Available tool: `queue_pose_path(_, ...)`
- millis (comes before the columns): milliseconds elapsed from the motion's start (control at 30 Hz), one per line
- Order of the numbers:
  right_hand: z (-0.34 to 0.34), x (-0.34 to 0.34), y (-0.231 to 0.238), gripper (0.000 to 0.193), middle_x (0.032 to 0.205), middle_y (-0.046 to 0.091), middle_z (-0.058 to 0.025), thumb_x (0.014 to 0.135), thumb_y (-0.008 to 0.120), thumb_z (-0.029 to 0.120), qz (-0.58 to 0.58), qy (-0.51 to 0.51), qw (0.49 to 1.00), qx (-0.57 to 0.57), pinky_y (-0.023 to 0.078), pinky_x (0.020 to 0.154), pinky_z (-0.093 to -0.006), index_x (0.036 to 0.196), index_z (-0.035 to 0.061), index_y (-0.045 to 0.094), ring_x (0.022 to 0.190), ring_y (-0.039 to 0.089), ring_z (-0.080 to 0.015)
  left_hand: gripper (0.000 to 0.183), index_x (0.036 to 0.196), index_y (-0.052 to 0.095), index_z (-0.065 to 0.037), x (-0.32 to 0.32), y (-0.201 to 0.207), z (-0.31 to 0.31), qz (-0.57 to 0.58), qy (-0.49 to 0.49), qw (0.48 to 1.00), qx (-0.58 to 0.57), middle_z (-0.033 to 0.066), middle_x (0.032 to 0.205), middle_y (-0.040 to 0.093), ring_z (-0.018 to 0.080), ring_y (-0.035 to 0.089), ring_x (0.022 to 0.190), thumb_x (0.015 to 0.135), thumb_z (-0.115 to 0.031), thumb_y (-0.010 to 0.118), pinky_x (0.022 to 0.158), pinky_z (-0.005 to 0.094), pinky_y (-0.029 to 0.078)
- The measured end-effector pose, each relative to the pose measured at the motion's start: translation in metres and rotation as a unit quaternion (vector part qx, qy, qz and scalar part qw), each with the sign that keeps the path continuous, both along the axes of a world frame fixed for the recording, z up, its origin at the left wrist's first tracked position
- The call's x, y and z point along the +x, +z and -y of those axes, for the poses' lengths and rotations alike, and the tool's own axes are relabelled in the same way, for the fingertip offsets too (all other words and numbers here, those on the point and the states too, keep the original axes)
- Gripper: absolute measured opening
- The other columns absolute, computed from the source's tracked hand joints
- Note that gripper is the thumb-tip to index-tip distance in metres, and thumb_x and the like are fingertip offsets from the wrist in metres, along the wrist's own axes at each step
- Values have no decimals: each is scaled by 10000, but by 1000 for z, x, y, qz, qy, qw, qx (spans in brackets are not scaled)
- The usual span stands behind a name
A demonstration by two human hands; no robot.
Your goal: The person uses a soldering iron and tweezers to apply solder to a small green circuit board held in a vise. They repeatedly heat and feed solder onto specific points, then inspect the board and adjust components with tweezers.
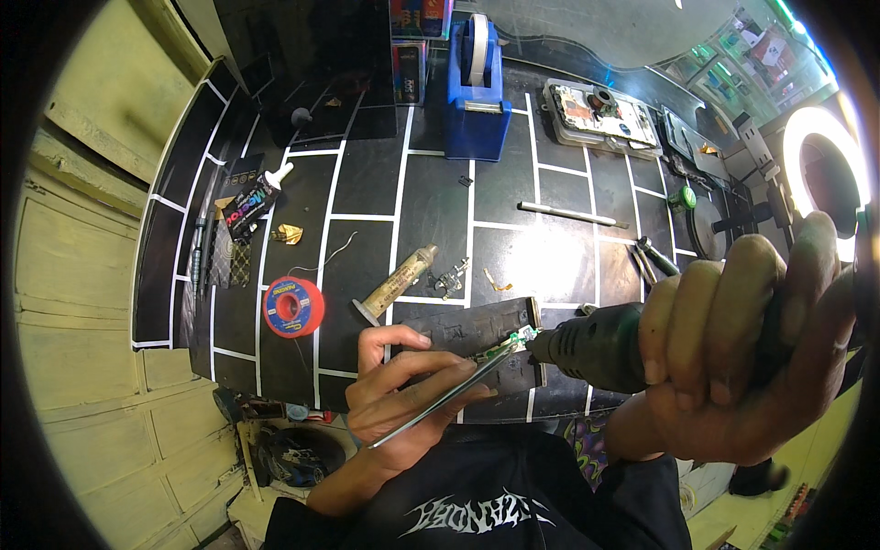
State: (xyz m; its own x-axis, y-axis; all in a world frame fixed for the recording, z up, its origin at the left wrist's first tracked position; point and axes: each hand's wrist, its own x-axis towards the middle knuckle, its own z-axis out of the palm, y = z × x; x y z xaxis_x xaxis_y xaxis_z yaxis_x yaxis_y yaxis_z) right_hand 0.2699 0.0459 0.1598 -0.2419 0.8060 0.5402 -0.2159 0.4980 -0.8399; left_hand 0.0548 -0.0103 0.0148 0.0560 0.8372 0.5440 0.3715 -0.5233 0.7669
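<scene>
Left hand (403, 410): yours, pinching silver tweezers (438, 401).
Right hand (747, 394): yours, wrapped round a black nozzled tool (607, 345).
Green circuit board (519, 341): over the dark block (458, 323), between tweezer tips and nozzle.
Danger: a wavering wrist could knock the small board askew.
Obscured: your knuckles cover the tool's handle; whether the tips clasp the board, you cannot tell.

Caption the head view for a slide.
Right hand points a hot-air gun at a small circuit board; left hand holds tweezers.
</scene>
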Motion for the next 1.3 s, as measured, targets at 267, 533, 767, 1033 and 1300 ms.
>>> queue_pose_path(267, 0, -1, 0, 394, 526, 398, -26, 1130, 258, 363, -3, 6, 1000, -7, 391, 384, -304, 1105, 22, 453, 339, 364, -138, 364, 993, 795, -126, 1, -1, 1, 2, 3, 1000, -1, -3, 897, 751, 206, 617, 871, 653, -126, 925, 809, 344, 466)
queue_pose_path(533, 0, -3, 0, 379, 527, 396, -23, 1132, 251, 358, -6, -1, 1000, -3, 380, 382, -299, 1072, 41, 449, 340, 353, -132, 374, 990, 793, -121, 0, 0, 0, -2, -6, 1000, 11, -4, 900, 754, 208, 616, 881, 642, -123, 929, 806, 342, 464)
queue_pose_path(767, 4, -4, 2, 381, 530, 395, -19, 1131, 257, 349, 0, -10, 1000, -2, 376, 369, -288, 1096, 23, 452, 340, 352, -126, 366, 980, 793, -119, -1, 4, 2, -13, 1, 1000, 8, -6, 894, 754, 206, 616, 882, 640, -123, 928, 810, 338, 463)
queue_pose_path(1033, 6, -4, 4, 362, 529, 390, -13, 1131, 267, 335, -20, -15, 1000, 8, 376, 366, -285, 1090, 27, 453, 334, 342, -123, 353, 974, 796, -118, 0, 8, 6, -10, 8, 1000, -1, -10, 889, 754, 198, 618, 880, 644, -125, 922, 818, 335, 462)
queue_pose_path(1300, 9, -2, 11, 354, 527, 374, -7, 1132, 261, 335, -35, -40, 999, 8, 368, 364, -282, 1041, 53, 455, 333, 320, -116, 344, 970, 797, -127, 6, 15, 8, -20, 8, 1000, 3, -13, 887, 754, 200, 613, 890, 647, -124, 918, 820, 335, 464)
